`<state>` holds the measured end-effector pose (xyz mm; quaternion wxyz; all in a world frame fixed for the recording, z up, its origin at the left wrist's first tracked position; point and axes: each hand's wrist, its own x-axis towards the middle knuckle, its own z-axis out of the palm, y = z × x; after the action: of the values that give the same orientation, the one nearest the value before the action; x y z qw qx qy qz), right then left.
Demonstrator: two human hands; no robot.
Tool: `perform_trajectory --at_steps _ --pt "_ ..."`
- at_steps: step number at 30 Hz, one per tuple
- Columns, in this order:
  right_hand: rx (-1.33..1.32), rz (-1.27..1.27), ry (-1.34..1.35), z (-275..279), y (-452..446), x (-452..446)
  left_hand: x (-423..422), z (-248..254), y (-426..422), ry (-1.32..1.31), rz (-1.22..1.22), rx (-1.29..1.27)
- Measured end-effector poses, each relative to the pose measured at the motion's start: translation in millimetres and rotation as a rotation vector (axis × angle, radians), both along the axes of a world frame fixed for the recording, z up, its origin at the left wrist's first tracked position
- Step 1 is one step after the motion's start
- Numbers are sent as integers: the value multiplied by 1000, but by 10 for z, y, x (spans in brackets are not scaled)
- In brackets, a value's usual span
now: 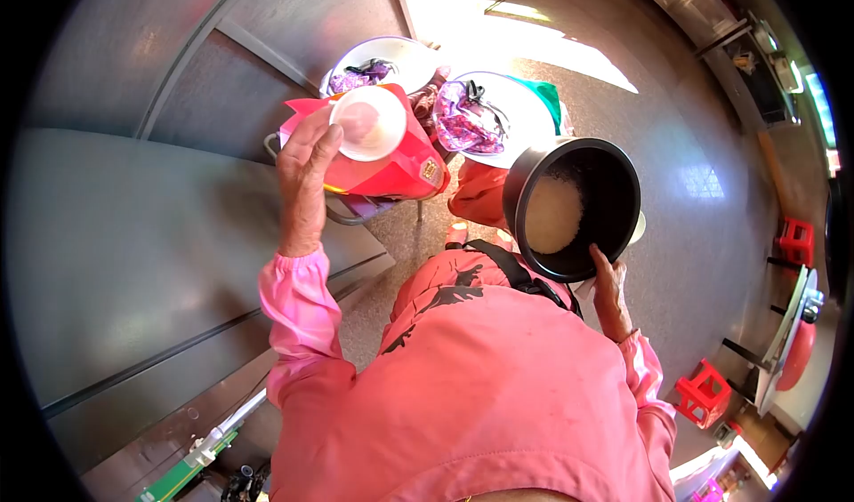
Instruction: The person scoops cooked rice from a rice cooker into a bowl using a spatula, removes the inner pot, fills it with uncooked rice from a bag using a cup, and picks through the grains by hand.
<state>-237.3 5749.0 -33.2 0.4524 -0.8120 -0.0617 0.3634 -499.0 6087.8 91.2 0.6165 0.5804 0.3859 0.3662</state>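
Note:
My left hand [307,177] grips a white round plastic bowl [372,128] by its side, with the thumb at its rim. The bowl is over a red and yellow bag [391,177] that rests on a metal-framed seat [350,215]. On the right, my right hand [610,293] holds a black rice cooker inner pot [614,186] by its rim and lower side. The pot is tilted, and pale uncooked-looking rice [553,216] lies inside it. Part of the fingers under the pot is hidden.
Two white basins [529,115] with purple patterned cloth stand beyond the bag. A grey cabinet [160,235] runs along the left. Red stools [704,393] and a round table [787,342] are at the right. Sunlight falls on the floor near a doorway.

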Motion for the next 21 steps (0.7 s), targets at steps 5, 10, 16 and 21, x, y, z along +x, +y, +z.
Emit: perform_trajectory --at_steps 5,10,16,21 --pt "25 -140 130 79 78 -62 -366 -548 476 776 93 809" --pt "41 -200 120 68 130 -72 24 -209 345 327 157 353" --pt "-57 -265 52 68 80 -37 957 109 -497 -29 -379 70" --pt "-83 -255 -13 113 103 -27 1593 -239 -1003 -105 -720 388"
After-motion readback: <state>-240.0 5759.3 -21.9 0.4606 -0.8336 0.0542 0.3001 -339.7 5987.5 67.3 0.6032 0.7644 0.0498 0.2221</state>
